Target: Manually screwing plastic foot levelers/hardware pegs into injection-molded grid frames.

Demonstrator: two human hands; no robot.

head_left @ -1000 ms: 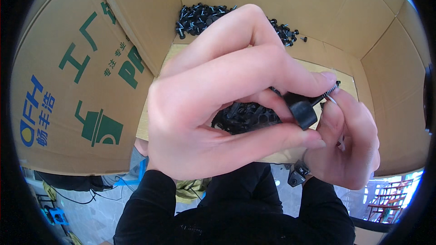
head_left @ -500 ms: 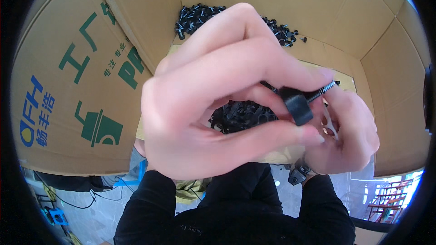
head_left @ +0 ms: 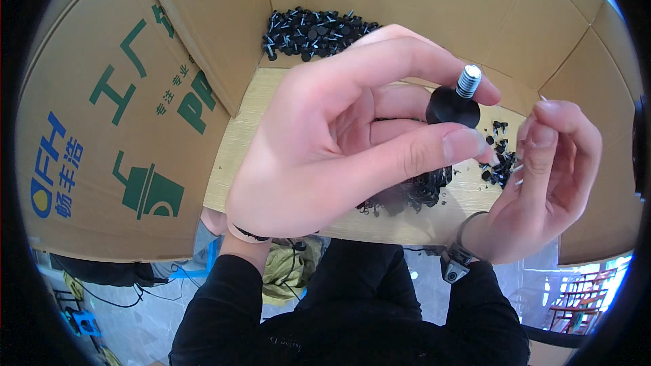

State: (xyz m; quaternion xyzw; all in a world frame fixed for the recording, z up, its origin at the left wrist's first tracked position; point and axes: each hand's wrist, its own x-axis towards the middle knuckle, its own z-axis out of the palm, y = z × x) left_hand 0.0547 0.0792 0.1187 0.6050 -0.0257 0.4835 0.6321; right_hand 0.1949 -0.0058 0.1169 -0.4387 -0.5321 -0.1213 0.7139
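Between the thumb and fingers of my left hand (head_left: 291, 142) sits a black-headed screw (head_left: 454, 107), its silvery threaded shank pointing up. My right hand (head_left: 549, 190) is just right of it, not touching the screw. Its thumb and forefinger pinch a thin, pale, pointed tool (head_left: 543, 99), mostly hidden by the fingers, so its exact kind does not show. Below my left hand a heap of black, stringy scraps (head_left: 413, 193) lies on the pale wooden board (head_left: 247, 112), partly covered by the hand.
A large pile of black-headed screws (head_left: 312, 34) lies at the back left. A smaller group (head_left: 500, 163) is on the board at the right. Cardboard walls (head_left: 434, 7) enclose the work area. A small camera (head_left: 454, 268) is strapped at my right wrist.
My hands have moved apart, the right one outward to the right. The screw in my left hand has turned from lying sideways to shank up, and has risen a little.
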